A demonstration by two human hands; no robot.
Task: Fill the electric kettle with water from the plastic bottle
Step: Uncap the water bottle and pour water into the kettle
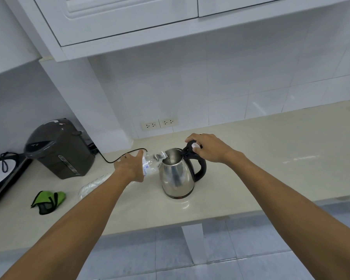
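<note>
A steel electric kettle [176,178] with a black handle stands on the pale counter [271,158], its lid swung up. My left hand [130,166] grips a clear plastic bottle [152,164] tipped on its side, its neck resting at the kettle's open mouth. My right hand [208,147] is closed around the raised black lid at the top of the handle, with a small white cap [196,145] between its fingers.
A dark grey hot-water dispenser [59,150] stands at the left, its black cord [117,158] trailing behind my left hand. A green cloth [48,201] and a crumpled clear plastic wrap [93,186] lie near the counter's front. Wall sockets [159,123] sit behind.
</note>
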